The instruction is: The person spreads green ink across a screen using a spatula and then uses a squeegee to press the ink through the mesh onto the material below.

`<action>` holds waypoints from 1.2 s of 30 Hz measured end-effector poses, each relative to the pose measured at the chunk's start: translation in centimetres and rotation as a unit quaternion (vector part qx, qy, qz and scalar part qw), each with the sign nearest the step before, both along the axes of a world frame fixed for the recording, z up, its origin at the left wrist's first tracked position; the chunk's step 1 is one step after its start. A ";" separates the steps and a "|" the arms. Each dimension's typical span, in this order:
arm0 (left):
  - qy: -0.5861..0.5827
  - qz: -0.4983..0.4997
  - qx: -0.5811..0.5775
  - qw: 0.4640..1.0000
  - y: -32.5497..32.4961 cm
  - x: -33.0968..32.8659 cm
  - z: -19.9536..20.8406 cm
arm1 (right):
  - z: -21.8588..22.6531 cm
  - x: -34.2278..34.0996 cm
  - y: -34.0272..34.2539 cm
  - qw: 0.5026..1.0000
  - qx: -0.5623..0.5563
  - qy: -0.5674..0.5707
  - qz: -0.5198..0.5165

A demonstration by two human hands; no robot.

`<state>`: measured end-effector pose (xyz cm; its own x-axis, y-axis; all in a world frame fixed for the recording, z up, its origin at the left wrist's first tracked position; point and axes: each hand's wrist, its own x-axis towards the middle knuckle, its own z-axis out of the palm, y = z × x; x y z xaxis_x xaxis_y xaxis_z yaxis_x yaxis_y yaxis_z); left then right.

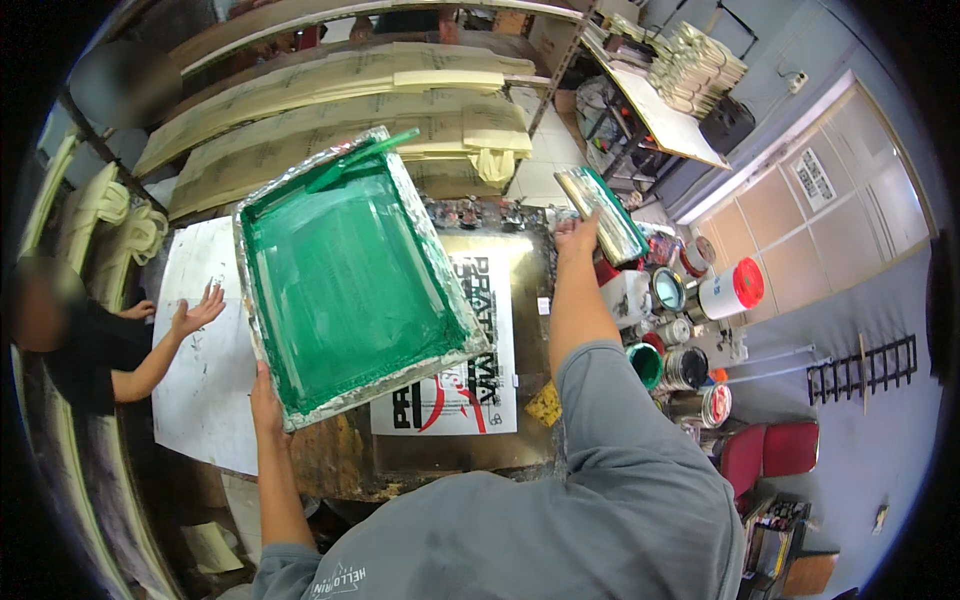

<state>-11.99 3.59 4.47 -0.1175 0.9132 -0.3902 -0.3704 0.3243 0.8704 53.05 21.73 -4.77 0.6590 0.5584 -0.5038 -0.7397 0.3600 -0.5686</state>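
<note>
A screen-printing frame [455, 345], its mesh coated in green ink and its edges wrapped in silvery tape, is tilted up over the table. My left hand [266, 402] grips its lower left edge, the fingers partly hidden behind it. A green-smeared stick [365, 160] lies across the frame's far edge. Out to the right, my right hand [577, 236] is closed round a wide squeegee [608, 215] with green ink along one side. Beneath the frame, partly covered, a white sheet [498, 365] with black and red print lies on the work table [335, 455].
Ink cans [685, 368] and a white tub with a red lid [722, 292] crowd the right side. A yellow sponge [543, 405] sits by the table's right edge. At left, another person's open hand [200, 312] hovers over large white paper [195, 385]. Racks of yellowish bags [330, 130] stand behind.
</note>
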 end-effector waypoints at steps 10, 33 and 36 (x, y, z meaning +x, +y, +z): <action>0.100 0.047 -0.007 0.994 0.2 -2.7 -6.0 | 5.0 -4.3 -0.3 0.975 -0.001 -0.175 -0.138; 0.265 0.091 0.026 0.959 2.0 0.3 -4.8 | 11.3 -39.7 3.7 0.845 -0.120 -0.216 0.474; 0.260 0.074 -0.016 0.963 3.4 -0.4 -5.4 | 10.6 -35.3 7.4 0.758 -0.143 -0.302 0.560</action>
<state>-12.37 7.00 -0.98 -0.4319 0.8602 -0.2711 0.0689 0.3312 0.9410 17.72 29.12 5.82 0.0099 0.8632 -0.5048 -0.0627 -0.5033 -0.8618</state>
